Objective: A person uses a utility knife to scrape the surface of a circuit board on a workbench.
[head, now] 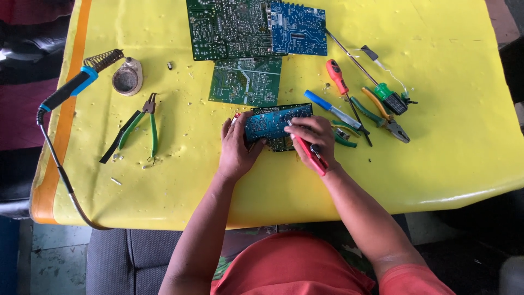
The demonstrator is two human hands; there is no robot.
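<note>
At the near middle of a yellow table (447, 158), you steady a small blue circuit board (271, 123) with both hands. Your left hand (236, 148) grips the board's left end, thumb on top and fingers curled around its edge. Your right hand (313, 137) lies over the board's right end with its fingers closed around a red-handled tool (311, 155), whose handle runs back toward your wrist; the working tip is hidden under the fingers. The board is tilted slightly, its lower edge over a second dark green board (281, 144) that peeks out beneath. Just to the right of your right hand lie a blue-handled tool (331, 108), a red-handled screwdriver (338, 77), a long thin screwdriver with a green handle (382, 87) and yellow-and-green pliers (383, 114), clustered toward the right half of the table. At the far edge rest a large green circuit board (229, 27) and a blue board (298, 28) that overlaps its right side, with a smaller green board (245, 81) just in front of them. Toward the left edge, green-handled cutters (143, 124) lie open, near a round tin (127, 77) and a blue-handled soldering iron (71, 89) on its coiled stand, its cable trailing off the near left corner.
</note>
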